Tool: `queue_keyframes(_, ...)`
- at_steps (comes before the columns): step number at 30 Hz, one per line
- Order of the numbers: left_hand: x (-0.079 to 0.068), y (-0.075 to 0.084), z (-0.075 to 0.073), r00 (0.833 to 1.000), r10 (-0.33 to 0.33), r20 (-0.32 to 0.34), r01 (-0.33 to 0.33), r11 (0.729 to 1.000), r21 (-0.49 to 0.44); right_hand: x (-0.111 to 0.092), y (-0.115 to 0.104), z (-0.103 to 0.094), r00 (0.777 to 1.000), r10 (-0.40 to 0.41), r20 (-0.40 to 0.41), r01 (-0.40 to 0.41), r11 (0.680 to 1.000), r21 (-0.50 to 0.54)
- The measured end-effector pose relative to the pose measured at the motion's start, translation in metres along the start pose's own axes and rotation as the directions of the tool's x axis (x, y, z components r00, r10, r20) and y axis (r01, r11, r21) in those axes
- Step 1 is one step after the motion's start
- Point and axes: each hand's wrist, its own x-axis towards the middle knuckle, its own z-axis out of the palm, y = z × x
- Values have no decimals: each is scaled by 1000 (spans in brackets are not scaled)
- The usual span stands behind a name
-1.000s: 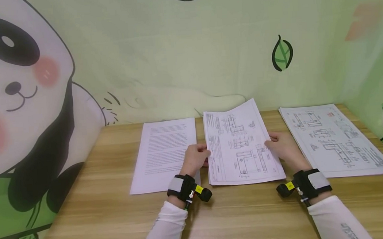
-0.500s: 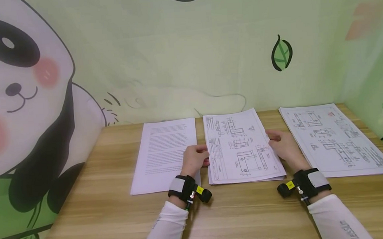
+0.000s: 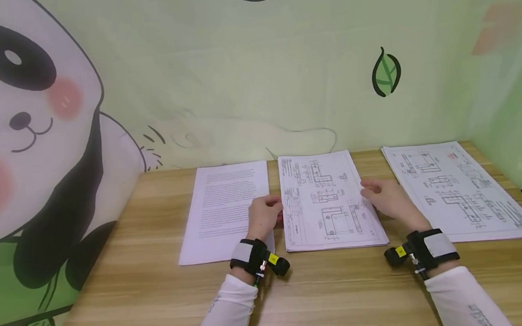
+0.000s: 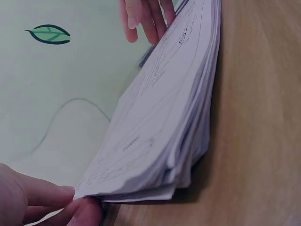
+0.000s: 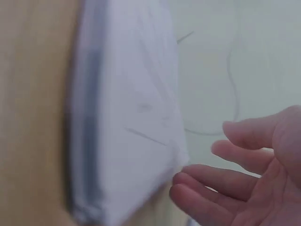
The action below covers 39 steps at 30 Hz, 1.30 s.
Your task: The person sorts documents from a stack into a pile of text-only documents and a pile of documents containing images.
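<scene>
A stack of printed drawing sheets lies in the middle of the table in the head view. My left hand pinches its left edge; in the left wrist view the thumb and a finger meet at the edge of the paper stack. The sheet edges there are slightly uneven. At the right edge, my right hand has its fingers spread and loosely bent. In the right wrist view, the fingertips of this hand are at the stack's edge, thumb apart, with nothing gripped. That view is blurred.
A stack of text pages lies to the left, partly behind my left hand. Another stack of drawings lies to the right. The wooden table meets a printed cloth backdrop behind the papers.
The middle stack has come down flat from a raised, skewed position, and its sheets now line up more closely. My right hand has loosened from the right edge.
</scene>
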Motion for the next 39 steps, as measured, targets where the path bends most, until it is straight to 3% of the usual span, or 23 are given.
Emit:
queue_keyframes(5,-1,2,0,1000,10,-30,-8,998,55,-6,1,-20,998,-66,-7,66,997,-46)
queue_keyframes(10,0,5,-5,998,41,-53,-39,998,52,-12,17,-45,993,-73,-93,65,994,-84)
queue_keyframes(15,-3,14,-11,998,51,-42,-52,999,-14,-16,51,-72,990,-4,-138,-11,994,-109)
queue_keyframes(21,-7,23,-11,998,61,-24,-62,997,-52,-27,87,-100,990,118,-72,-127,983,-129)
queue_keyframes(26,-10,26,-10,998,59,-9,-59,996,-68,-35,112,-109,967,248,-64,-255,958,-134)
queue_keyframes(31,-14,30,-9,998,57,12,-56,994,-89,-39,129,-108,943,317,-102,-327,940,-101)
queue_keyframes(39,-20,39,2,991,101,84,-91,989,-113,-43,141,-107,875,442,-197,-465,880,-96)
